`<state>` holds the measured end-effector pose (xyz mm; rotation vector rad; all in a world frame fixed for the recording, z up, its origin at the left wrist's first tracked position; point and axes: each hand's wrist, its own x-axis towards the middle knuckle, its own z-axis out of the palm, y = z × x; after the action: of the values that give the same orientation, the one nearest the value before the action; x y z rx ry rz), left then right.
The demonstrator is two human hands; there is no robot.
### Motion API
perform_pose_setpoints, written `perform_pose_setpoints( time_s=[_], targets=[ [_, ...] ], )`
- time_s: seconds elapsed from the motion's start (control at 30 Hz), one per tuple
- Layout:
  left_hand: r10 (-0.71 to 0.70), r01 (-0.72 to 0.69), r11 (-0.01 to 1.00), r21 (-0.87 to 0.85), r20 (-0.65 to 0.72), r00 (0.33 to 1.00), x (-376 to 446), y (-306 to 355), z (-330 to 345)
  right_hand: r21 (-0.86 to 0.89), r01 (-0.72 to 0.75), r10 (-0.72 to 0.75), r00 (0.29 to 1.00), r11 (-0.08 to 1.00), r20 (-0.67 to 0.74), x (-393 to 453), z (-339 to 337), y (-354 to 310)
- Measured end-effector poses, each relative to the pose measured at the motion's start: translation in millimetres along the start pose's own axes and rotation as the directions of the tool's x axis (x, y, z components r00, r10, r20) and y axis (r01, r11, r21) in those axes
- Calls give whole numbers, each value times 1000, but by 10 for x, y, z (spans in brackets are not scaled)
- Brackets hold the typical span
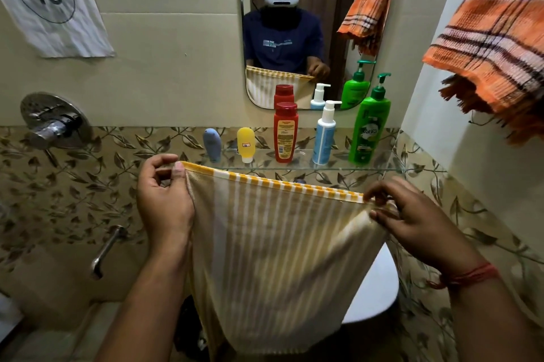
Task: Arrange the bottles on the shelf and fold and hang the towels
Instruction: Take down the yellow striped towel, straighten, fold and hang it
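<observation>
Towel [279,258], yellow-and-white striped, is hanging in the lower middle of the frame, stretched by its top edge between two hands. At the left corner the left hand [164,199] is pinching the hem between thumb and forefinger, the other fingers curling loosely; at the right corner the right hand [412,220] is gripping the bunched cloth with its fingers pressed together on it (a red thread is circling that wrist). Just above the top edge, five bottles are standing in a row on the glass shelf [391,168]: blue tube [212,145], yellow tube [246,144], red bottle [285,133], white pump bottle [325,133], green pump bottle [370,123]. An orange checked towel [494,37] is hanging at the upper right.
</observation>
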<state>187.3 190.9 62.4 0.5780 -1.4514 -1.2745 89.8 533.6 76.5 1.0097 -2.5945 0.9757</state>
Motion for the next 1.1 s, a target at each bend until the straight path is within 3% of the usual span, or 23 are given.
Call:
perform_pose_setpoints(
  time_s=[0.27,0.57,0.63,0.73,0.8,0.87,1.0,1.1],
  targets=[
    [-16,16,1000,0,-12,1000,-2,1,23,-1,-129,129,991,992,-22,8,-18,65],
    [-50,50,999,5,-27,998,60,-72,-11,425,-162,165,986,891,29,-52,-127,47],
    [-59,59,998,17,-26,998,63,-84,-10,579,-140,140,989,804,44,-86,-144,0],
    [-65,65,998,24,0,998,47,-57,14,829,-177,94,984,531,150,-132,-160,-67],
    [-57,56,998,32,31,998,8,-19,59,893,-226,17,971,388,238,-164,-151,-142],
    [-53,52,998,33,60,997,-69,39,127,921,-232,-107,955,313,277,-171,-123,-235],
    [-11,12,1000,-5,190,982,-236,105,250,912,-188,-265,918,364,295,-121,-75,-508],
    [2,16,998,-54,327,945,-393,190,327,771,-76,-244,925,633,292,-37,-74,-736]
  ],
)
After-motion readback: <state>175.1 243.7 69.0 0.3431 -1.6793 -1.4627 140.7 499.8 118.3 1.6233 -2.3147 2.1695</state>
